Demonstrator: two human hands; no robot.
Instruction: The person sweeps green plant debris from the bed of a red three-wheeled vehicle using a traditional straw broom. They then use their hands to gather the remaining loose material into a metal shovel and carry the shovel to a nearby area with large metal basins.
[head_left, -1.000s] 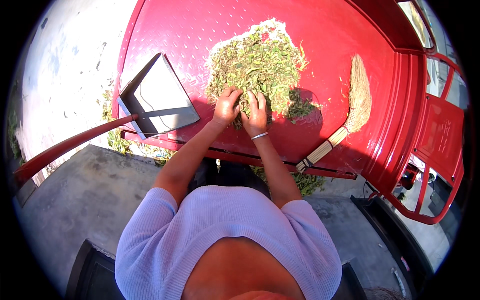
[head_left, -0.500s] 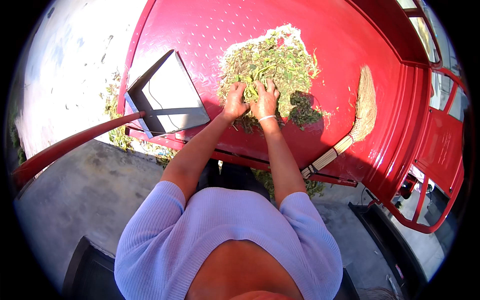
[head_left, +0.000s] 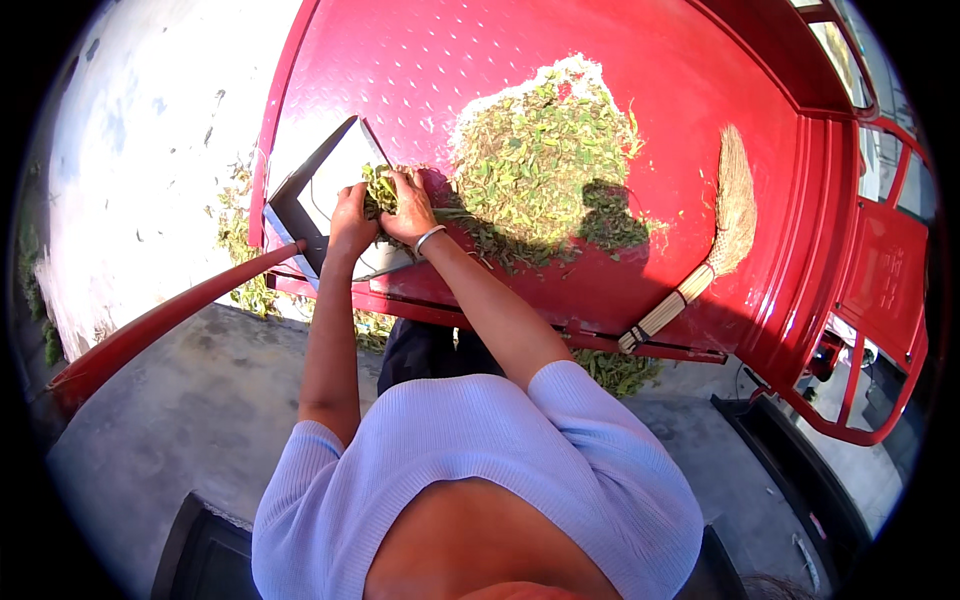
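Observation:
Between them, my left hand and my right hand squeeze a clump of green leaves. They hold it over the near right side of a metal dustpan with a long red handle. Both hands are closed around the clump, and their undersides are hidden. A wide pile of cut leaves lies to the right on the red truck bed. A few loose bits trail from the pile toward my right wrist, which wears a pale bracelet.
A straw hand broom lies right of the pile, its handle toward the near edge. The red cab frame rises at far right. Spilled leaves lie on the concrete ground below the bed's edge. Dark ramp-like pieces stand nearby.
Both hands have moved left from the pile to the dustpan, carrying a clump of leaves. The pile's near left part is thinner.

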